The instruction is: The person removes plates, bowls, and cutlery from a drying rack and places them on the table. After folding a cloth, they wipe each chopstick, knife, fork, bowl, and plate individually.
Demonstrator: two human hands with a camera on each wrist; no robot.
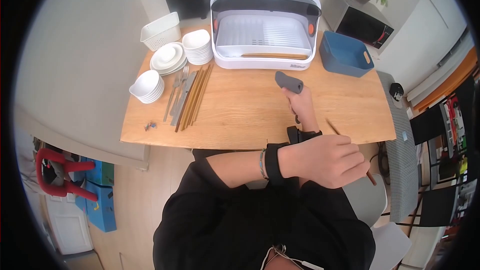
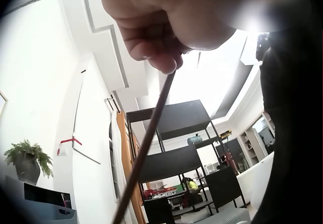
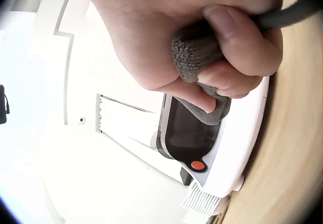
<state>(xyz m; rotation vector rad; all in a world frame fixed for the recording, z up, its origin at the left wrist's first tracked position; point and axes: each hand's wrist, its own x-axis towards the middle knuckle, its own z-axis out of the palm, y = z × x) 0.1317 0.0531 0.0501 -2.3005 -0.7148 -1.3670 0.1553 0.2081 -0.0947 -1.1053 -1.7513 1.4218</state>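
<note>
left hand (image 1: 325,161), lower right of head view, pinches a chopstick (image 2: 146,136); right hand (image 1: 301,104) grips grey cloth (image 1: 289,82); a loose pinch could drop the chopstick.

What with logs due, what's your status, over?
Left hand gripping brown stick. Right hand gripping gray cloth-like item. Left hand partly hiding right arm in head view.

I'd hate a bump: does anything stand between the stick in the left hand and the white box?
Yes: in the head view, the right hand, gripping the grey cloth, lies across the straight line from the left hand and stick to the box. The box's lid looks raised.
</note>
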